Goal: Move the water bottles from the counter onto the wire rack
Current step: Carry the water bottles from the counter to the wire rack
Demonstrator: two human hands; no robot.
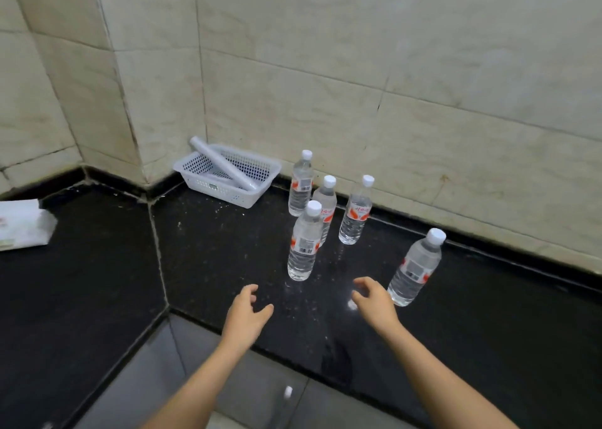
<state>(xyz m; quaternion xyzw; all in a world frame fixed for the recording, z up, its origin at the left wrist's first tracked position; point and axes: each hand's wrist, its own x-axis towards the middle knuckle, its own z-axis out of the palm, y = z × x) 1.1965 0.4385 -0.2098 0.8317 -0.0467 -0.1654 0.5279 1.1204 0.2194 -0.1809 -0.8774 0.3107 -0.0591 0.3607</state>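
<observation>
Several clear water bottles with white caps and red labels stand upright on the black counter (228, 259). The nearest one (303, 243) is in the middle, another (415, 269) stands to the right, and three more (355, 212) cluster behind near the wall. My left hand (246, 313) hovers over the counter just below and left of the nearest bottle, fingers loosely curved, holding nothing. My right hand (374, 300) hovers just left of the right bottle, fingers loosely curved, holding nothing. No wire rack is in view.
A white plastic basket (228, 176) with a white tube lying in it sits in the corner against the tiled wall (391, 70). A white soft pack (22, 225) lies at the far left. The counter's front edge runs diagonally below my hands, with grey floor beneath.
</observation>
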